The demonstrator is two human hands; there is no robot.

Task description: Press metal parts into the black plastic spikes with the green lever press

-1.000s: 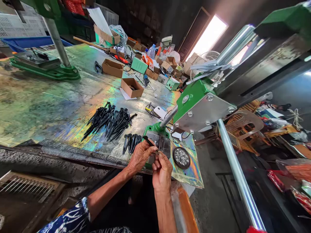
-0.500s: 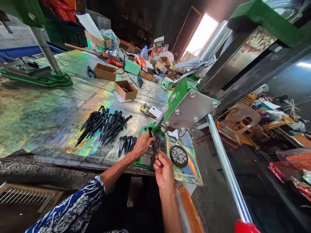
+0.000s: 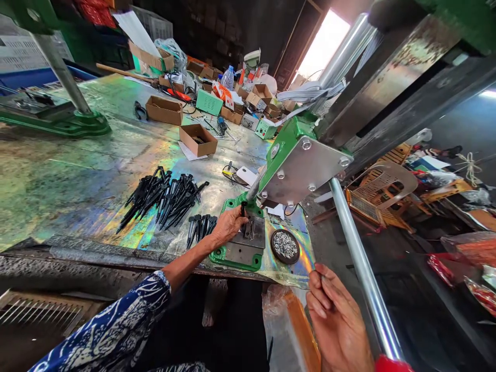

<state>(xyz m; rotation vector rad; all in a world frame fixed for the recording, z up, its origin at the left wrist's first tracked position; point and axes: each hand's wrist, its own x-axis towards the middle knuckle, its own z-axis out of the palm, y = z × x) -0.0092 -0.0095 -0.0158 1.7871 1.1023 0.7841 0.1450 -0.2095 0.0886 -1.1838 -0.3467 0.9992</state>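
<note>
My left hand (image 3: pixel 229 226) is closed on a black plastic stake (image 3: pixel 243 210), which stands upright at the small metal fixture (image 3: pixel 250 230) on the base of a green hand press (image 3: pixel 284 170). My right hand (image 3: pixel 336 310) is off the table edge, palm up, near the red grip (image 3: pixel 392 363) of the press lever. Its fingers are loosely curled and I see nothing between them. A thin dark piece (image 3: pixel 270 350) shows below the table, beside my lap. Right of the press base sits a round dark dish (image 3: pixel 285 246) of small silvery pieces.
Several black stakes (image 3: pixel 165 199) lie heaped on the table, with a smaller group (image 3: pixel 200 227) by my left wrist. Farther back are cardboard boxes (image 3: pixel 198 139), pliers (image 3: pixel 140 110) and clutter. The steel lever (image 3: pixel 364 268) slants down on the right. Another press base (image 3: pixel 54 121) stands left.
My right hand has left the fixture and moved right and down toward the lever grip. The thin dark piece now shows beside my lap. My left hand stays at the fixture with the stake.
</note>
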